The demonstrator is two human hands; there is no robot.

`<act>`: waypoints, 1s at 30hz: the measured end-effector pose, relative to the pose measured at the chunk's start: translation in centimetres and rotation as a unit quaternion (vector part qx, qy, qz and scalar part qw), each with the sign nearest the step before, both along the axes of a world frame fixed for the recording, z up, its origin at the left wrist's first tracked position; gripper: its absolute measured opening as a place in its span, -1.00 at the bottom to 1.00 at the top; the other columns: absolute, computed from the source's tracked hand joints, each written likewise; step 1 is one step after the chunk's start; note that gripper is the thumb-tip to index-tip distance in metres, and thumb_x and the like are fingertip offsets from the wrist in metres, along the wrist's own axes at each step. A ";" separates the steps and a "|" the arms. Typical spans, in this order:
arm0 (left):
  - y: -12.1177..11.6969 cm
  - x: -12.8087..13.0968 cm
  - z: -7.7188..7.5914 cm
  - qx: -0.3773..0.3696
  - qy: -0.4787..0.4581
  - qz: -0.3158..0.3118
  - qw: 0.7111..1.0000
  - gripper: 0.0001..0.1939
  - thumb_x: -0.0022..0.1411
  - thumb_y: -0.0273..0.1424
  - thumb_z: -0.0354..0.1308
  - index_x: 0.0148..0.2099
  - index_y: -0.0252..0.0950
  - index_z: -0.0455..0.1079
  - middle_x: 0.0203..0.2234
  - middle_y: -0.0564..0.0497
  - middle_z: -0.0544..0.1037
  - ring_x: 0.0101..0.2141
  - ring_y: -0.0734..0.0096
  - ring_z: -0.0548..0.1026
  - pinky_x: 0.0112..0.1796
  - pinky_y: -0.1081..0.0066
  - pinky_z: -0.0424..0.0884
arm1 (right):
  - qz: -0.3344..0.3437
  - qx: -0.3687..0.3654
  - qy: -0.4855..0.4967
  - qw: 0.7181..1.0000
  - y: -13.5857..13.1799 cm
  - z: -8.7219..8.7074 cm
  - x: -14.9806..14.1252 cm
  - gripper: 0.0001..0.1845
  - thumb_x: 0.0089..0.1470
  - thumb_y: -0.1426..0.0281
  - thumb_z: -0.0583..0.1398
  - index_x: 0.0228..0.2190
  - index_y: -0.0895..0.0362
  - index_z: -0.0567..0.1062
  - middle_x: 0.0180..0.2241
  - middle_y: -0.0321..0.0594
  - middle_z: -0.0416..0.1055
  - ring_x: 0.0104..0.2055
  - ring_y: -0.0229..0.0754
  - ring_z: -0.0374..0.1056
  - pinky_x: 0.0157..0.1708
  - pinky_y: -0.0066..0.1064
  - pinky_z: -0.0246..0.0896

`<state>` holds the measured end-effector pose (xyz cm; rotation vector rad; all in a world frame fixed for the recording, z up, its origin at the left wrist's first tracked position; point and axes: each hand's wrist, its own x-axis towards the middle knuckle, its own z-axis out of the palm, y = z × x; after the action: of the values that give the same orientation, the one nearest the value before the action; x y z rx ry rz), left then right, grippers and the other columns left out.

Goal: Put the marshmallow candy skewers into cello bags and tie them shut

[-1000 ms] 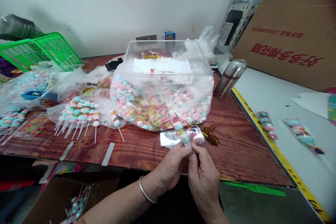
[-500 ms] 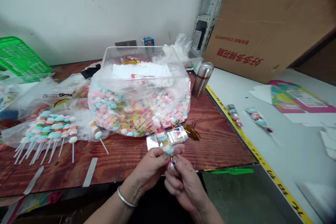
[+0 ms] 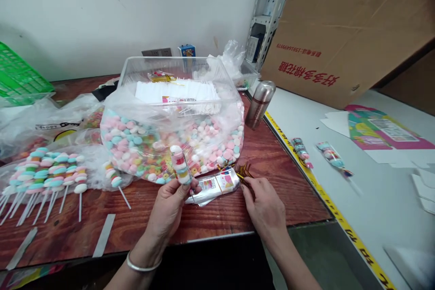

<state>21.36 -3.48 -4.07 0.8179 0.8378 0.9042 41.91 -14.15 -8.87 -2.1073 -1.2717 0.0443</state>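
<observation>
My left hand (image 3: 170, 206) grips a candy skewer (image 3: 181, 165) of stacked pink, white, yellow and blue marshmallows in a clear bag, held upright. My right hand (image 3: 265, 199) is at the gold twist ties (image 3: 244, 171), with thumb and forefinger closed on the end of one tie. Between the hands lies a stack of flat printed wrappers (image 3: 217, 186), bound with a band. Behind them sits a big clear bag (image 3: 170, 140) of loose marshmallows and ring gummies. My left fingers hide the lower end of the skewer.
Several unwrapped marshmallow skewers (image 3: 47, 170) lie at the left, one skewer (image 3: 113, 174) apart. A clear plastic box (image 3: 176, 61) holds white sticks. A steel flask (image 3: 260, 105) stands at the right. Two wrapped skewers (image 3: 331, 154) lie on the white table beside a cardboard box (image 3: 340, 31).
My hands have parted. The left has moved left with the wrapped skewer; the right has let go of its lower end and reached right to the gold twist ties. The view has shifted slightly.
</observation>
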 end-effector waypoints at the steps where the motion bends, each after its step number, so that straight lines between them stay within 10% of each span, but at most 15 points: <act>1: 0.1 -0.1 0.0 -0.004 0.003 0.002 1.000 -0.73 -0.08 -0.25 0.44 -0.36 -0.33 0.58 -0.48 -0.01 0.57 -0.45 0.48 0.48 -0.35 0.49 0.37 | -0.007 -0.005 -0.016 1.000 0.4 -0.3 0.1 -0.74 0.19 0.35 0.07 -0.20 0.16 0.51 -0.24 -0.05 0.43 -0.19 -0.03 0.34 -0.19 -0.25 0.19; 12: 0.5 -0.5 -1.1 0.050 0.090 -0.022 0.994 -0.74 0.05 -0.20 0.34 -0.31 -0.31 0.57 -0.49 0.00 0.55 -0.45 0.43 0.43 -0.33 0.45 0.32 | -0.047 0.062 -0.012 0.997 1.3 -0.1 0.2 -0.79 0.19 0.33 0.09 -0.34 0.12 0.51 -0.35 -0.18 0.43 -0.29 -0.16 0.34 -0.26 -0.36 0.14; 18: 0.5 -0.3 -0.1 0.231 0.245 -0.083 0.938 -0.79 0.27 -0.27 0.11 -0.22 -0.24 0.52 -0.37 -0.03 0.52 -0.30 0.30 0.41 -0.24 0.40 0.29 | -0.107 0.150 0.111 0.977 0.4 1.3 -0.1 -0.77 0.17 0.26 0.13 -0.42 0.13 0.45 -0.48 -0.26 0.38 -0.45 -0.24 0.29 -0.42 -0.40 0.19; 20: 0.3 0.0 0.1 0.334 0.295 -0.091 0.890 -0.81 0.30 -0.40 0.04 -0.23 -0.23 0.50 -0.29 -0.06 0.49 -0.24 0.26 0.40 -0.19 0.37 0.28 | -0.105 0.199 0.282 0.933 0.4 2.4 -1.0 -0.78 0.13 0.24 0.18 -0.45 0.12 0.42 -0.60 -0.39 0.22 -0.58 -0.32 0.15 -0.58 -0.47 0.08; 24: -0.3 1.2 -0.1 0.453 0.371 -0.095 0.805 -0.71 0.23 -0.58 -0.04 -0.27 -0.21 0.49 -0.33 -0.09 0.44 -0.24 0.21 0.37 -0.16 0.31 0.25 | -0.064 0.250 0.632 0.730 0.9 4.8 -4.2 -0.69 -0.05 0.26 0.33 -0.56 0.12 0.33 -0.66 -0.51 0.02 -0.66 -0.44 -0.15 -0.71 -0.57 -0.21; 30: -1.0 2.7 -0.5 0.460 0.346 -0.025 0.817 -0.82 0.23 -0.53 0.08 -0.30 -0.21 0.48 -0.44 -0.04 0.46 -0.36 0.29 0.41 -0.27 0.39 0.27 | -0.071 0.233 0.699 0.672 2.3 4.6 -8.5 -0.63 -0.14 0.23 0.38 -0.58 0.13 0.31 -0.69 -0.53 0.03 -0.67 -0.46 -0.15 -0.73 -0.59 -0.20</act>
<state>24.04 -4.52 -4.56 2.1039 0.9731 0.9628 33.45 -11.81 -4.25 -1.0651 -0.0891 0.9571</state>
